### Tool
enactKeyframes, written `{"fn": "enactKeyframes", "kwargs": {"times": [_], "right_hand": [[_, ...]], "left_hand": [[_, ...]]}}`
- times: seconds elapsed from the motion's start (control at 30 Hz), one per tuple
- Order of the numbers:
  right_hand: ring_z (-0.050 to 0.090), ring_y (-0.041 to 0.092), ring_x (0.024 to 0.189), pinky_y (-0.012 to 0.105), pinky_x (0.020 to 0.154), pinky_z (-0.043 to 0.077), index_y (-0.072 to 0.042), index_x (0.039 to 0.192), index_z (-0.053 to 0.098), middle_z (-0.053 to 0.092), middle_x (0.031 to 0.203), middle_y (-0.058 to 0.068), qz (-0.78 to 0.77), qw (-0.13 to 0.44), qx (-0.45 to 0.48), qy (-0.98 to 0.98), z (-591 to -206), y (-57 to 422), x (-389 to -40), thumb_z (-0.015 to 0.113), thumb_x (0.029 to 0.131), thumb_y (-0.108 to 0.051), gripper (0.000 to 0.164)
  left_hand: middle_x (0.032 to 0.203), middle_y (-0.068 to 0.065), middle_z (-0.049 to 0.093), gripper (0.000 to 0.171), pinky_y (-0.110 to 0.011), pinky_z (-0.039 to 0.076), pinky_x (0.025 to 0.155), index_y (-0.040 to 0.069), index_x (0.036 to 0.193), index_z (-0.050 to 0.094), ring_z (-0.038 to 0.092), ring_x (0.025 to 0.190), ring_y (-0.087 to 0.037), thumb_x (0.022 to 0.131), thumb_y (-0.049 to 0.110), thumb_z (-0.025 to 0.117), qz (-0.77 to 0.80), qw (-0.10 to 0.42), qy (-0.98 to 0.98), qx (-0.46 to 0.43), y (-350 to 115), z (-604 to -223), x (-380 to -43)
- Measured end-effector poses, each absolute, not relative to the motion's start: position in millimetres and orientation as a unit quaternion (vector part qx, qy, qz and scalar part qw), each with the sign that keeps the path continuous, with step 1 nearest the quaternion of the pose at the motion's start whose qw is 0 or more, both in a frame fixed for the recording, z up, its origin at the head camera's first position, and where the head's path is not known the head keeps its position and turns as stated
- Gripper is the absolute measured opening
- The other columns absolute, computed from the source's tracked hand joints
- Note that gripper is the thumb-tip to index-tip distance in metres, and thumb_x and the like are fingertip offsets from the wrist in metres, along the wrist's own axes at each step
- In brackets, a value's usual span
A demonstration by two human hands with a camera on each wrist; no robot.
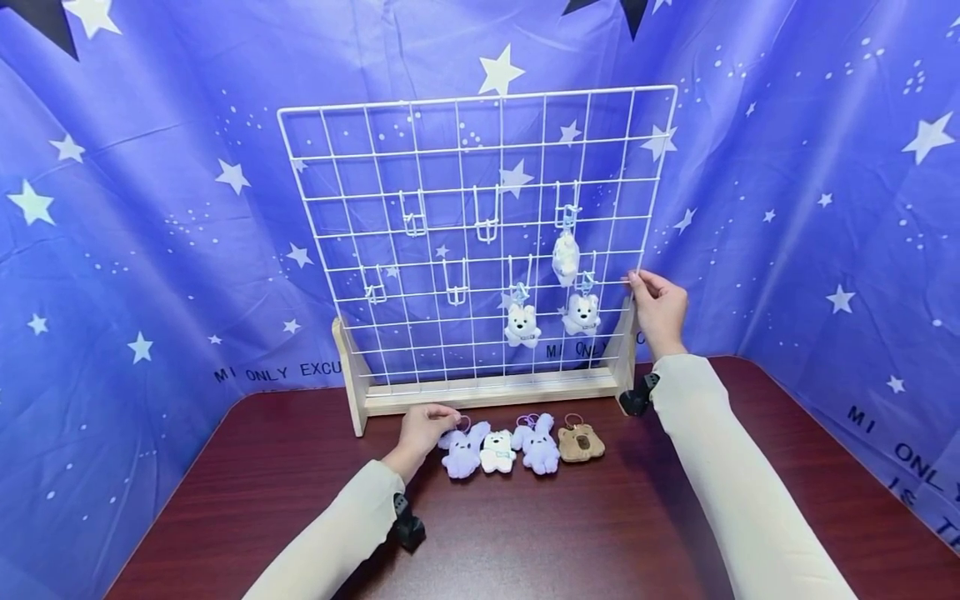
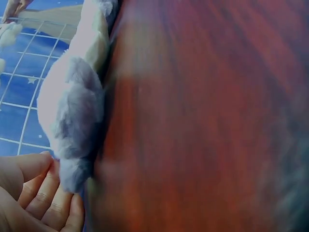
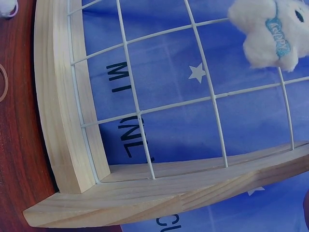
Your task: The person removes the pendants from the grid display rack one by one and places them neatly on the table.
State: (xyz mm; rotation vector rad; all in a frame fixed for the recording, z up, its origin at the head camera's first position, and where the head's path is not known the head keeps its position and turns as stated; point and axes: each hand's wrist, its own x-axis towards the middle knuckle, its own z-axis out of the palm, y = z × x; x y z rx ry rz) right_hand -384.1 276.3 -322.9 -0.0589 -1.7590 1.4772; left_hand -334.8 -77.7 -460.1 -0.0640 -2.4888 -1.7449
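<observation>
My left hand (image 1: 422, 433) pinches the ring at the top of the leftmost purple plush bunny keychain (image 1: 462, 452), which lies on the table. In the left wrist view the thumb and fingertips meet right beside the purple plush. With thumb and index finger, my right hand (image 1: 663, 310) grips the right edge of the white wire grid (image 1: 480, 267). To the right of the held bunny lie a white plush keychain (image 1: 498, 452), a second purple bunny keychain (image 1: 538, 450) and a brown bear keychain (image 1: 582, 444).
Three white plush keychains hang on the grid's right half, one a white bear (image 1: 522, 326). Several bare hooks (image 1: 487, 225) sit on its left half. A wooden stand (image 1: 491, 392) holds the grid upright on the dark red table (image 1: 525, 542). Behind hangs a blue star-patterned cloth (image 1: 187, 233).
</observation>
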Motion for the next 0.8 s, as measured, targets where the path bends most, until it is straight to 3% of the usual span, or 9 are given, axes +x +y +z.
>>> {"fn": "enactKeyframes", "kwargs": {"times": [0.2,0.37,0.47,0.8], "right_hand": [[0.060,-0.009,0.071,0.009,0.071,0.046,0.001,0.106,0.070,0.071,0.081,-0.012,0.583,0.405,-0.025,-0.704,-323.4,275.9,-385.6,0.066,0.089,-0.022,0.029],[0.061,-0.007,0.070,0.008,0.069,0.046,0.007,0.105,0.068,0.069,0.078,-0.011,0.592,0.401,-0.014,-0.699,-312.3,268.9,-370.2,0.065,0.089,-0.013,0.026],[0.062,-0.006,0.069,0.008,0.068,0.046,0.010,0.105,0.067,0.070,0.078,-0.009,0.592,0.399,-0.011,-0.700,-305.2,262.7,-360.1,0.064,0.089,-0.009,0.025],[0.060,-0.010,0.068,0.007,0.067,0.045,0.004,0.106,0.069,0.063,0.070,-0.025,0.598,0.399,-0.023,-0.695,-320.7,275.8,-383.0,0.066,0.089,-0.016,0.027]], "left_hand": [[0.075,-0.014,0.071,0.011,-0.028,0.053,0.068,-0.009,0.085,0.071,0.062,0.062,-0.006,0.079,0.000,0.070,-0.605,0.065,-0.793,-0.033,-75.6,-444.9,-337.5],[0.081,-0.012,0.072,0.012,-0.022,0.049,0.066,-0.003,0.089,0.073,0.062,0.070,-0.007,0.082,0.007,0.071,-0.569,0.099,-0.812,-0.078,-66.0,-418.4,-336.9],[0.084,-0.010,0.072,0.013,-0.024,0.050,0.068,0.000,0.091,0.073,0.063,0.074,-0.010,0.083,0.009,0.071,-0.552,0.113,-0.817,-0.120,-56.1,-401.4,-334.2],[0.089,-0.010,0.073,0.015,-0.026,0.051,0.073,0.002,0.096,0.073,0.066,0.081,-0.013,0.084,0.011,0.070,-0.610,0.123,-0.770,-0.141,-16.4,-357.6,-335.0]]}}
